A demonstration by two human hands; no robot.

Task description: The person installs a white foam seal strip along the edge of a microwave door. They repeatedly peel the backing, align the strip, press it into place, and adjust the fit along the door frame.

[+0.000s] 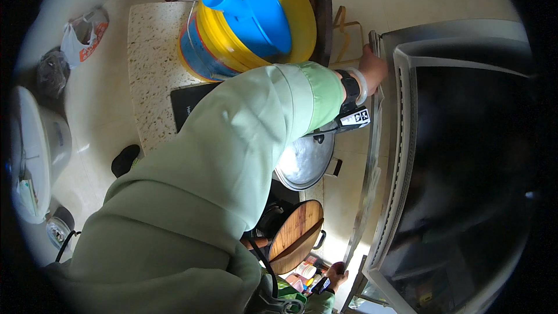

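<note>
Both hands are at a long, thin metal strip (368,183) along the lower edge of what looks like a range hood (471,161) with a dark panel and grey frame. My left hand (374,69), in a light green sleeve with a black wrist strap and pale bangle, grips one end. Farther away, my right hand (336,275) is at the other end, its fingers partly hidden. Beneath the strip are a lidded metal pot (307,161), partly covered by my left arm, and a black wok (266,220) under a wooden lid (298,235).
A yellow bucket (209,43) holding a blue scoop (261,17) stands on the speckled countertop (148,65). Behind it leans a dark round board (320,17). Small jars (306,269) stand beyond the wok. Bags (85,35) and a white bin (52,139) are on the floor.
</note>
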